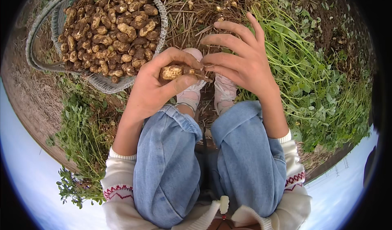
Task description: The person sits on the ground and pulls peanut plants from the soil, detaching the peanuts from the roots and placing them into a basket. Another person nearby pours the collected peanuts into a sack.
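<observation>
Soil-covered peanuts [171,72] rest in the curled fingers of my left hand [149,81], its thumb and forefinger closed around them. A thin brown stem [203,76] sticks out from the peanuts towards the right. At that end, the thumb and forefinger of my right hand [245,58] come together, while its other fingers are spread. What lies between those two fingertips is too small to make out. Left of my hands stands a woven basket [162,21] heaped with unshelled, muddy peanuts [112,30].
Green plants with long stems [302,70] lie on the right. More leafy plants [83,128] are at the left, below the basket. Dry stalks [185,21] and a few loose peanuts [230,2] cover the ground ahead. My pink shoes [224,92] are beneath my hands.
</observation>
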`<action>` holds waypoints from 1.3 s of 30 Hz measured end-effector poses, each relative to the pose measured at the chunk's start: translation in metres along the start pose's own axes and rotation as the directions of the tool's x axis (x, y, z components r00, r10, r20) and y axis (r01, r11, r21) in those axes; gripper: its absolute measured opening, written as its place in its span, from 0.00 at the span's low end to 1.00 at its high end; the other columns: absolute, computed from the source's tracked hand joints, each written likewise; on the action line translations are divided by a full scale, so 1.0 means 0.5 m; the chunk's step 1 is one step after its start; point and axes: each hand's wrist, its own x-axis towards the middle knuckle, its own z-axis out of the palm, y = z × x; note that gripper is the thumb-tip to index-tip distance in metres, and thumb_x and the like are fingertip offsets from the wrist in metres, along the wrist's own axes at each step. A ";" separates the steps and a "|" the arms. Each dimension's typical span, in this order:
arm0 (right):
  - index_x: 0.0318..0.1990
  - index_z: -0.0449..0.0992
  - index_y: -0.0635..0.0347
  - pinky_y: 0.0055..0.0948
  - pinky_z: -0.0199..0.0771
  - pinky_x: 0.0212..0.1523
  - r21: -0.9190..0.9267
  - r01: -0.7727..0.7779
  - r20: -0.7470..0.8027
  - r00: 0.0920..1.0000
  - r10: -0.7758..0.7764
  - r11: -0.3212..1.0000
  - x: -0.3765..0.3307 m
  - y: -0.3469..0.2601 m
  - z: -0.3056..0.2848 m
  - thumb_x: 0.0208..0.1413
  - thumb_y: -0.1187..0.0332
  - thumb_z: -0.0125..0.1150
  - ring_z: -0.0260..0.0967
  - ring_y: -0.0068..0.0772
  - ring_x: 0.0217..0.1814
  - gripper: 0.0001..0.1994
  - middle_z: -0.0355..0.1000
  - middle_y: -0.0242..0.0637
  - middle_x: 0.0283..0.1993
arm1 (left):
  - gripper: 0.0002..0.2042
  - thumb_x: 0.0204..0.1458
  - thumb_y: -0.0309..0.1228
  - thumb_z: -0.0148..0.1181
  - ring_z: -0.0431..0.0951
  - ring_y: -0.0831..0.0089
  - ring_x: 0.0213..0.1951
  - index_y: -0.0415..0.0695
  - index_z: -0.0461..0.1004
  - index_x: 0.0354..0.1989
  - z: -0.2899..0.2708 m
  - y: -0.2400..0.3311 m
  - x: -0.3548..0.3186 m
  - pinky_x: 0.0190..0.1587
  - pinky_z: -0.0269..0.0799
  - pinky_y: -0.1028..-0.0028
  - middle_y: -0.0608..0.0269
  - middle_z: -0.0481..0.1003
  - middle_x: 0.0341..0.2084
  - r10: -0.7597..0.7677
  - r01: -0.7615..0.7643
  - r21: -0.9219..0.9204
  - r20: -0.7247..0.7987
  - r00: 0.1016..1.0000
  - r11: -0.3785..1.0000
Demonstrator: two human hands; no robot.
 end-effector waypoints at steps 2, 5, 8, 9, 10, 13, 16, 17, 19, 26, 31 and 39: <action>0.28 0.78 0.39 0.51 0.37 0.65 -0.075 -0.031 -0.069 0.997 0.025 0.997 -0.002 0.000 0.004 0.36 0.61 0.66 0.65 0.26 0.53 0.07 0.73 0.13 0.38 | 0.08 0.46 0.22 0.60 0.75 0.75 0.38 0.36 0.72 0.35 0.002 0.000 -0.003 0.42 0.71 0.75 0.60 0.74 0.35 0.006 -0.011 0.097 0.043 0.999 0.995; 0.29 0.79 0.39 0.52 0.30 0.66 -0.152 -0.023 -0.103 0.995 0.008 0.988 -0.004 0.011 0.007 0.39 0.60 0.64 0.66 0.29 0.54 0.07 0.75 0.14 0.35 | 0.09 0.42 0.28 0.65 0.76 0.72 0.32 0.38 0.74 0.30 0.007 0.000 0.003 0.36 0.71 0.75 0.60 0.75 0.30 0.087 -0.135 0.241 0.201 0.976 0.961; 0.29 0.79 0.38 0.53 0.28 0.66 -0.158 -0.036 -0.149 0.989 0.012 0.987 -0.010 0.017 0.017 0.39 0.60 0.64 0.66 0.28 0.54 0.07 0.75 0.13 0.34 | 0.11 0.39 0.31 0.67 0.77 0.69 0.30 0.38 0.75 0.28 0.015 0.000 0.008 0.34 0.72 0.75 0.59 0.75 0.25 0.084 -0.153 0.282 0.242 0.967 0.947; 0.29 0.79 0.38 0.54 0.29 0.65 -0.166 -0.043 -0.164 0.986 0.015 0.985 -0.010 0.019 0.020 0.38 0.61 0.65 0.66 0.26 0.53 0.07 0.75 0.13 0.34 | 0.11 0.39 0.31 0.67 0.78 0.68 0.30 0.37 0.75 0.28 0.016 0.001 0.010 0.33 0.72 0.75 0.58 0.75 0.25 0.106 -0.186 0.314 0.255 0.961 0.931; 0.29 0.79 0.37 0.55 0.30 0.65 -0.174 -0.049 -0.178 0.984 0.017 0.984 -0.008 0.021 0.023 0.38 0.61 0.66 0.67 0.24 0.53 0.07 0.75 0.13 0.33 | 0.12 0.39 0.31 0.67 0.78 0.68 0.30 0.37 0.75 0.28 0.016 0.003 0.010 0.33 0.72 0.75 0.58 0.75 0.25 0.127 -0.218 0.345 0.268 0.955 0.913; 0.32 0.80 0.41 0.53 0.30 0.65 -0.282 -0.226 -0.212 0.963 0.169 0.932 -0.015 0.060 0.009 0.44 0.61 0.63 0.67 0.24 0.52 0.06 0.76 0.16 0.34 | 0.08 0.40 0.28 0.66 0.77 0.67 0.28 0.39 0.76 0.27 0.007 0.029 -0.009 0.33 0.71 0.75 0.60 0.76 0.24 0.034 -0.115 0.146 0.467 0.884 0.983; 0.37 0.80 0.45 0.46 0.41 0.64 -0.183 -0.520 -0.545 0.760 0.354 0.834 -0.072 0.157 -0.097 0.57 0.61 0.53 0.71 0.20 0.43 0.09 0.77 0.19 0.32 | 0.09 0.42 0.29 0.65 0.76 0.70 0.24 0.38 0.75 0.29 -0.012 0.044 -0.062 0.30 0.70 0.75 0.59 0.75 0.25 0.213 -0.282 0.148 0.365 0.906 0.948; 0.39 0.80 0.45 0.41 0.48 0.62 -0.115 -0.541 -0.590 0.712 0.381 0.834 -0.064 0.136 -0.137 0.58 0.61 0.52 0.71 0.15 0.39 0.09 0.77 0.19 0.33 | 0.10 0.44 0.29 0.64 0.75 0.72 0.25 0.38 0.75 0.32 -0.026 0.048 -0.068 0.28 0.70 0.76 0.59 0.75 0.26 0.185 -0.213 0.248 0.132 0.974 0.945; 0.41 0.79 0.51 0.37 0.51 0.61 -0.009 -0.496 -0.718 0.608 0.340 0.868 -0.031 0.137 -0.187 0.58 0.64 0.51 0.71 0.16 0.39 0.10 0.77 0.21 0.33 | 0.13 0.48 0.31 0.61 0.74 0.75 0.27 0.38 0.73 0.39 -0.065 0.073 -0.079 0.27 0.69 0.76 0.61 0.74 0.29 0.146 -0.092 0.226 -0.232 0.962 0.970; 0.64 0.52 0.58 0.44 0.45 0.64 -0.228 -0.741 -0.604 0.617 0.506 0.632 -0.096 0.213 -0.154 0.49 0.51 0.59 0.46 0.47 0.67 0.38 0.53 0.46 0.64 | 0.23 0.49 0.38 0.60 0.66 0.63 0.51 0.48 0.67 0.54 -0.171 0.094 -0.062 0.52 0.62 0.64 0.47 0.64 0.49 0.796 0.487 0.855 -0.415 0.441 0.176; 0.60 0.58 0.57 0.41 0.50 0.62 -0.129 -0.696 -0.447 0.677 0.585 0.707 -0.113 0.148 -0.072 0.54 0.60 0.55 0.52 0.44 0.63 0.27 0.59 0.44 0.60 | 0.16 0.50 0.37 0.58 0.58 0.58 0.58 0.50 0.72 0.48 -0.172 0.065 -0.019 0.54 0.59 0.61 0.51 0.61 0.53 0.875 0.436 0.896 -0.275 0.398 0.083; 0.47 0.72 0.50 0.38 0.52 0.58 -0.194 -0.406 0.073 0.902 0.426 0.893 -0.096 0.091 -0.012 0.47 0.69 0.59 0.62 0.35 0.55 0.17 0.68 0.30 0.50 | 0.08 0.46 0.21 0.53 0.74 0.62 0.37 0.41 0.74 0.35 0.047 -0.062 0.051 0.40 0.69 0.67 0.57 0.73 0.33 0.457 -0.314 0.677 -0.038 0.888 0.666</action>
